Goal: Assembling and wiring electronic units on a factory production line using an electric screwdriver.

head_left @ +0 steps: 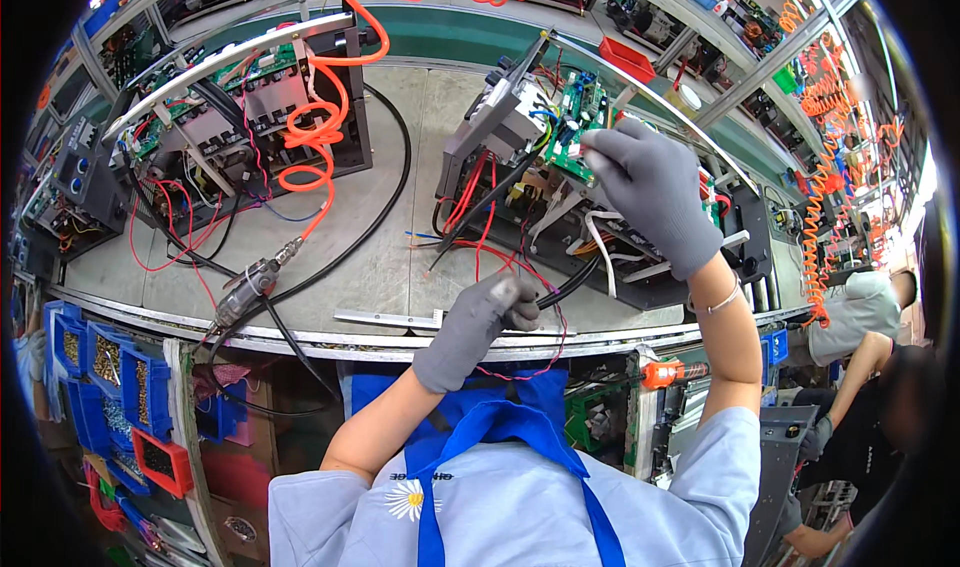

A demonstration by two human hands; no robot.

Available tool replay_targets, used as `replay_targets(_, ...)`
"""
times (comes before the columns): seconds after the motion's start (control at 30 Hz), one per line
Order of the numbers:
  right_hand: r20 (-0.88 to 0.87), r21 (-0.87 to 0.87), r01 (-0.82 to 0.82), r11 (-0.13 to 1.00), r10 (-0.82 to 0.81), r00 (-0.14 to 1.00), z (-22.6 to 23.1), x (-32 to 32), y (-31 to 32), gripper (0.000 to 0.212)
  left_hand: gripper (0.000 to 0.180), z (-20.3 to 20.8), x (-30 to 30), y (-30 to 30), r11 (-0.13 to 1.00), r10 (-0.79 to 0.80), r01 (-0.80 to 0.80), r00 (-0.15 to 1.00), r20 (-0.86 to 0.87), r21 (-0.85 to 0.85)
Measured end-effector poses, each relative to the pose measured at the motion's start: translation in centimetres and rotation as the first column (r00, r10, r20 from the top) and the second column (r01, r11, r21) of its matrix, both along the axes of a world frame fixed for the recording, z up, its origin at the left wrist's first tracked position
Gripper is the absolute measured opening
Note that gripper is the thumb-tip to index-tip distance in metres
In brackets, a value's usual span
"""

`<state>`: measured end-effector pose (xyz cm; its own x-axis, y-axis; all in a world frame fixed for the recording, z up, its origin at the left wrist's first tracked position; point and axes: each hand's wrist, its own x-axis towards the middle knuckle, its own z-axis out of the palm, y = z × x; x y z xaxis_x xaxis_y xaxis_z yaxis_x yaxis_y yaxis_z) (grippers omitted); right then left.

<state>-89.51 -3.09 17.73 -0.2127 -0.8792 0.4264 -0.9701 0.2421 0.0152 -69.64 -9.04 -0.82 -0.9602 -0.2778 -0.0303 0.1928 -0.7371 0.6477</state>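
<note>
In front of me on the right stands an opened machine with a dark metal frame and exposed wiring. My right hand, gloved in grey, has its fingers curled closed at the right edge of a green circuit board in the machine's upper part; what they pinch is hidden. Lower down, near the bench's front edge, my grey-gloved left hand is closed round the end of a thick black cable that leads into the machine. Loose red wires hang between the frame and my left hand. A white cable loops beneath my right wrist.
A second opened machine stands left on the bench. An inline air screwdriver on a coiled orange hose lies before it. Blue screw bins hang at left. An orange-ended tool sits below the bench edge. Co-workers are at right.
</note>
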Motion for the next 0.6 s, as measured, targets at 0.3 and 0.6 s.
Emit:
replay_targets(0.3,-0.124,0.096,0.022,0.995,-0.01,0.992,-0.5,-0.6,-1.9,0.016,0.032,-1.6,0.8,0.3,0.998,-0.012,0.025,0.979,0.203,-0.065)
replay_targets(0.6,-0.218,0.15,-0.004,0.989,0.037,0.975,-0.7,-1.0,-2.5,0.014,0.032,-0.3,-1.2,-0.8,0.996,0.0,0.014,0.988,0.152,-0.09)
